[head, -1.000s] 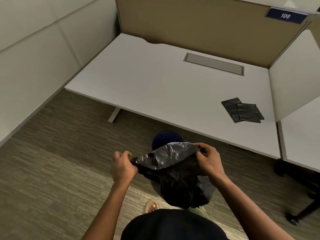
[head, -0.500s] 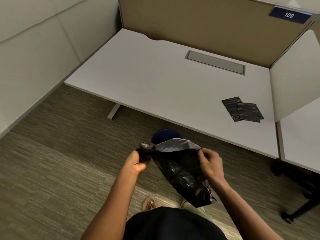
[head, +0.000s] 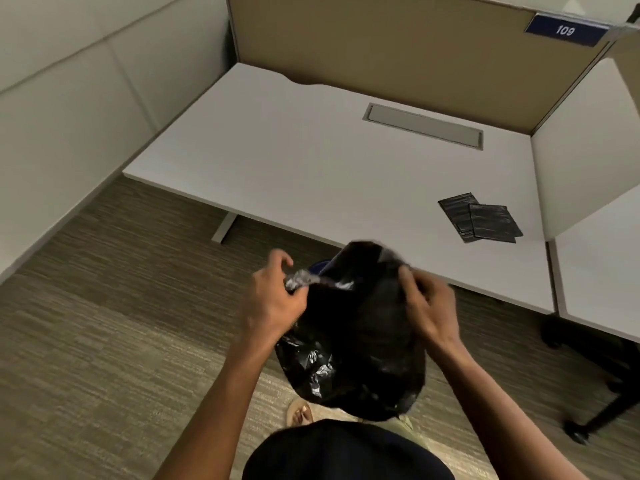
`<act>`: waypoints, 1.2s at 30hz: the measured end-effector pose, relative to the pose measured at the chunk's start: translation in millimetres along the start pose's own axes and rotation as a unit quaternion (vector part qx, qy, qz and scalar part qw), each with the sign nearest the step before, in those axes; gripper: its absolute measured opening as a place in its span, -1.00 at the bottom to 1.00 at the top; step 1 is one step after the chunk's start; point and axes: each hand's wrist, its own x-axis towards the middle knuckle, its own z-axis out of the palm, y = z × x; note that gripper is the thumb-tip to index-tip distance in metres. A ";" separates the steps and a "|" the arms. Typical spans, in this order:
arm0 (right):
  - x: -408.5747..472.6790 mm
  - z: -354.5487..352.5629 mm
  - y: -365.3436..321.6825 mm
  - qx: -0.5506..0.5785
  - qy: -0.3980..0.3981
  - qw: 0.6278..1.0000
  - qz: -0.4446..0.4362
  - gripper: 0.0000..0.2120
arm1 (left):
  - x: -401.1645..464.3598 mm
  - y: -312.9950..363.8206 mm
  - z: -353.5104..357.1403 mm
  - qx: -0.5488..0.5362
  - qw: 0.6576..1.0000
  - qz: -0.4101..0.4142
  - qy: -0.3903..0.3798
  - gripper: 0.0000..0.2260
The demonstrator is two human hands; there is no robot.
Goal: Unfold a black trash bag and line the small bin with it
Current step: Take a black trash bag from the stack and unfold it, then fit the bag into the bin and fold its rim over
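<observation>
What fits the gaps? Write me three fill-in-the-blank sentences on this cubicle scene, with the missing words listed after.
1. Both hands, the left hand and the right hand, grip a black trash ____.
2. The trash bag hangs in the air above the carpet, not resting on the white ____.
3. The blue sign on the partition reads ____.
4. On the desk lie two folded bags, and the sheets ____ each other.

Missing words: bag; desk; 109; overlap
</observation>
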 end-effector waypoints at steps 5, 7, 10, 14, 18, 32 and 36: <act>7.3 5.5 -8.8 0.005 0.020 1.000 -0.006 -0.56 | -0.6 -0.9 -11.0 0.024 0.995 -0.072 -0.070 -0.76; 5.0 13.8 -1.0 -0.077 -0.069 0.993 0.057 -0.53 | -0.3 -12.2 -14.5 0.091 0.985 -0.107 -0.097 -0.79; 1.4 8.5 0.7 -0.035 -0.005 0.999 0.022 -0.59 | -0.6 -26.2 -30.8 -0.002 0.994 -0.101 -0.042 -0.76; -3.1 7.4 -7.8 0.012 0.072 0.995 -0.066 -0.63 | -2.8 -39.2 -47.0 0.029 0.992 -0.089 -0.082 -0.75; -5.3 18.8 0.3 -0.064 0.000 0.998 -0.029 -0.77 | -7.7 -54.0 -42.5 -0.007 0.985 -0.147 -0.095 -0.78; 35.5 20.5 53.2 0.033 0.009 0.992 0.125 -0.62 | 24.2 -34.8 36.4 -0.181 0.946 -0.269 -0.004 -0.77; 53.6 23.1 79.1 0.028 0.003 0.985 0.168 -0.61 | 48.0 -24.9 72.9 -0.207 0.920 -0.332 0.004 -0.74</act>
